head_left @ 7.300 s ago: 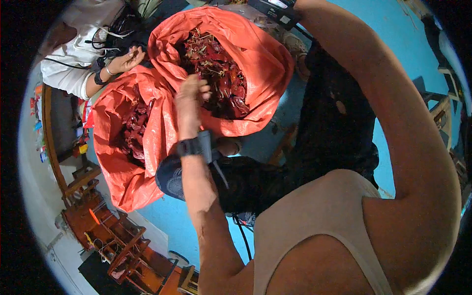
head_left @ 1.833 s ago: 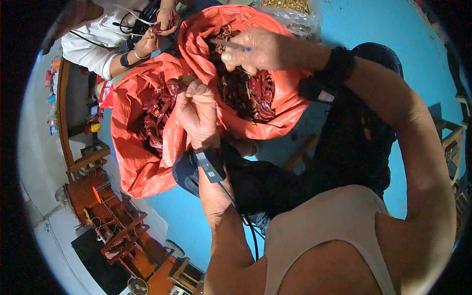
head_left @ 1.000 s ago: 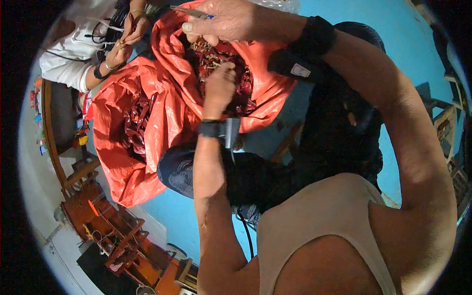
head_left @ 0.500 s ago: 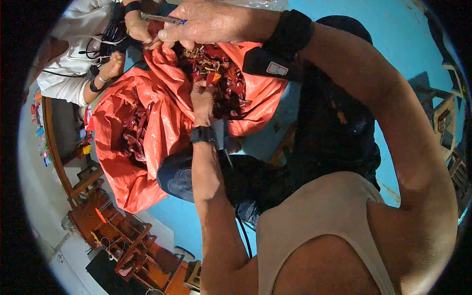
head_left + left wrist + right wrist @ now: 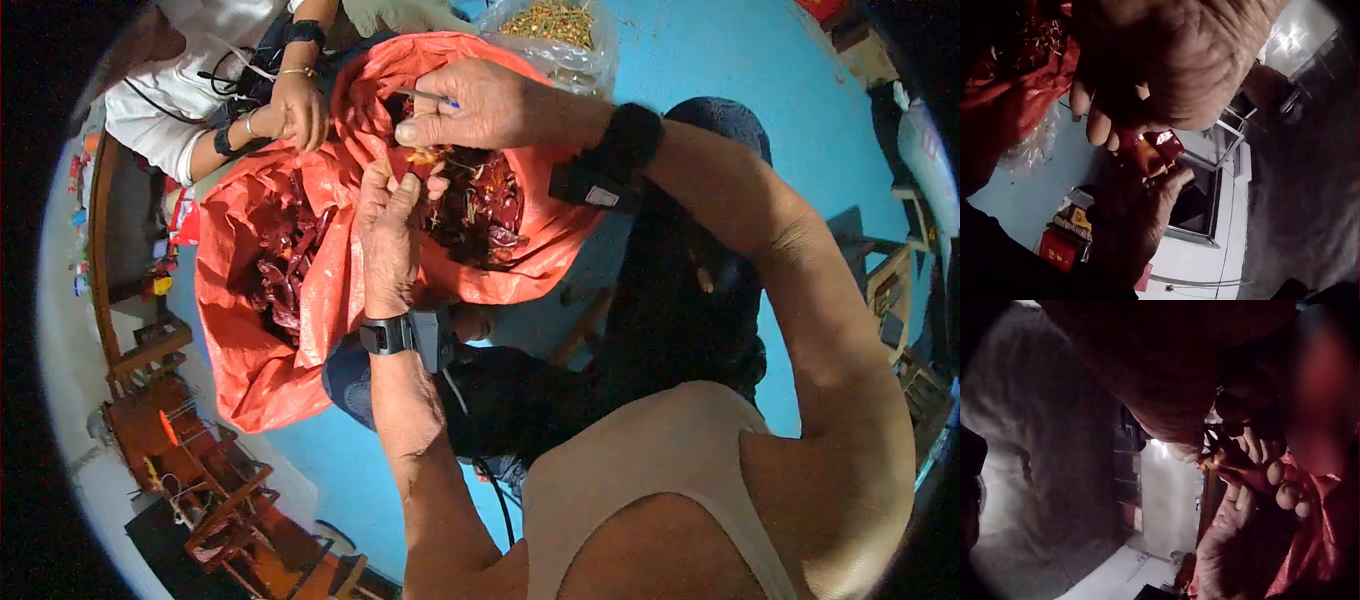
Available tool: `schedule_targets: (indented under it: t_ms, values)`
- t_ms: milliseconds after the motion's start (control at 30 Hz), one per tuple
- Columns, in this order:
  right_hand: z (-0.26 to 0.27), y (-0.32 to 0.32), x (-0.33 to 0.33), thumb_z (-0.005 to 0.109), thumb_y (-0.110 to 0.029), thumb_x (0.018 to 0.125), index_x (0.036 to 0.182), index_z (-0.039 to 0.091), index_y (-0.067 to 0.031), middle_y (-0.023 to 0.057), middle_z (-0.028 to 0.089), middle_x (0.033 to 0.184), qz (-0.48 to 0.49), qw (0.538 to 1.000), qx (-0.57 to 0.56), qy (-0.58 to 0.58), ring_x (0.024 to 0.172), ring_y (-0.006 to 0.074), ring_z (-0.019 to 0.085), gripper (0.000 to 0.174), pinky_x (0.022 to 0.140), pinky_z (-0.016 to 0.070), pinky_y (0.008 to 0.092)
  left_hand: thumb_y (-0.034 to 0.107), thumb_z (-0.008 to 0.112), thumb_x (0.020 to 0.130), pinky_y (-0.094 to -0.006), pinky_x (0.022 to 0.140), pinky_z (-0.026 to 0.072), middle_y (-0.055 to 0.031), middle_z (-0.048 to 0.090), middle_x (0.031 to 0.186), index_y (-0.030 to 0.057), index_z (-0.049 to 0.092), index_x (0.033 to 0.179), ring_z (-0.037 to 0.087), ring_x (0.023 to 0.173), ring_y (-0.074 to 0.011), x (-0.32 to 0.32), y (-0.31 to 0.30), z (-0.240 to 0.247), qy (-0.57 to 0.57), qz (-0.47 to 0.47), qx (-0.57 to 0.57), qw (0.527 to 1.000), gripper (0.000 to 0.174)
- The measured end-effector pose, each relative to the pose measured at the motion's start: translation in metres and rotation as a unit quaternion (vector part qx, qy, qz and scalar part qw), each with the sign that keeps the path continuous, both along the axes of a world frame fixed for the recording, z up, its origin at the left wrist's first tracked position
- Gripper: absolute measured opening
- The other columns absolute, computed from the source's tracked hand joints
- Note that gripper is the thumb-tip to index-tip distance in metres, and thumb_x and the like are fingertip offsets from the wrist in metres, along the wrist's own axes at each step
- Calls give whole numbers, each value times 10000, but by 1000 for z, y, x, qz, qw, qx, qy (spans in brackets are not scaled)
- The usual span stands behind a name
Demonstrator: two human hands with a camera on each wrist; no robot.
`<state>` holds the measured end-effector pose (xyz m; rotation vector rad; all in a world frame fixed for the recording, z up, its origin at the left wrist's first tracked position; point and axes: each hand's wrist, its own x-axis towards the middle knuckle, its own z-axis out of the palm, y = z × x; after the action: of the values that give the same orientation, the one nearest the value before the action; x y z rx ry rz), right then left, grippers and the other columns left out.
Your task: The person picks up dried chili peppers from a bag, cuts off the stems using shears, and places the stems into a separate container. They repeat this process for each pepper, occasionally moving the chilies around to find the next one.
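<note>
My left hand point(image 5: 390, 235) pinches a dried red chilli point(image 5: 1167, 144) over the edge where two sacks meet; the chilli looks split, with orange inside. Right up against it is my right hand point(image 5: 490, 105), thumb and fingers at the chilli's yellowish, seedy part. The same right hand grips a slim grey metal tool point(image 5: 432, 97) with a blue spot, its kind mostly hidden by the fingers. Below both hands lies the larger orange-red sack point(image 5: 560, 225), full of dried chillies point(image 5: 475, 205). The smaller sack point(image 5: 235, 340) to the left holds more chillies.
Another person's hand point(image 5: 298, 110) hangs close beside the sacks at upper left. A clear plastic bag point(image 5: 590, 65) of yellowish bits stands on the blue floor point(image 5: 690, 60) behind. Wooden furniture point(image 5: 215, 490) is at lower left. My dark-trousered leg point(image 5: 680, 260) borders the large sack.
My left hand, earlier above the smaller sack with a chilli, went into the larger sack, then came up with a chilli to meet my right hand. The tool stays in my right hand.
</note>
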<state>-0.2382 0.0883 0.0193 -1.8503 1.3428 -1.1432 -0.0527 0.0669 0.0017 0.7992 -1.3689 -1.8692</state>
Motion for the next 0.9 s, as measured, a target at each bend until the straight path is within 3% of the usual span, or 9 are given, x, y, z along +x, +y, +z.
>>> schedule_targets:
  t_ms: [133,200,267,433,533,600,667,733,900]
  values:
    - [-5,0,1,555,-316,808,662,496,-26,101,397,516,24,998,-47,19,488,191,439,331,481,356,319,155,549,826,-274,732,480,-83,559,939,35,442,1034,588,827,-167,-3,-2,0,-16,-59,-7,998,263]
    - [-9,-1,3,549,-279,810,671,500,-23,101,430,524,66,977,-197,44,480,216,454,295,483,370,335,216,558,828,-261,720,477,-77,565,914,38,440,1044,588,791,-149,-4,5,7,-44,-62,-15,997,304]
    - [-13,-1,7,545,-267,809,676,503,-23,112,442,532,61,970,-224,68,478,234,459,281,482,374,345,271,565,823,-236,688,469,-61,572,876,45,461,1048,582,738,-123,-3,7,10,-43,-121,-26,991,335]
    - [-11,12,7,534,-257,807,728,535,-19,142,473,558,44,955,-259,139,474,268,469,251,470,378,362,280,530,847,-193,568,422,-17,578,751,50,524,1017,530,607,-71,-1,7,0,-75,-129,-28,988,286]
    - [-9,6,0,531,-279,808,703,533,-16,157,468,558,20,904,-318,285,481,272,470,284,470,372,364,223,517,857,-186,541,407,6,558,690,45,558,912,487,596,-41,-2,8,7,-140,-71,-91,983,191]
    - [-1,16,3,525,-297,816,653,519,-12,144,480,550,48,977,-143,149,478,272,463,328,468,364,362,200,511,860,-188,539,401,10,553,686,33,547,880,480,585,-49,0,10,8,-151,-66,-134,977,172]
    - [-8,13,3,512,-304,829,598,481,-5,111,452,507,61,983,-148,86,452,221,434,379,460,350,342,189,513,859,-192,543,404,14,548,684,28,541,865,481,581,-53,0,11,5,-172,-58,-160,970,164]
    - [-11,16,0,496,-307,837,606,484,4,80,424,486,107,993,48,-15,449,149,396,387,454,338,319,179,514,857,-196,547,407,18,544,682,23,535,850,483,577,-56,2,14,0,-197,-52,-181,962,158]
    - [-21,17,4,499,-261,837,584,465,2,54,393,476,201,975,-88,-42,458,100,353,367,449,323,293,206,533,843,-216,546,419,6,526,681,25,500,938,493,569,-66,2,18,9,-156,-129,-144,969,208]
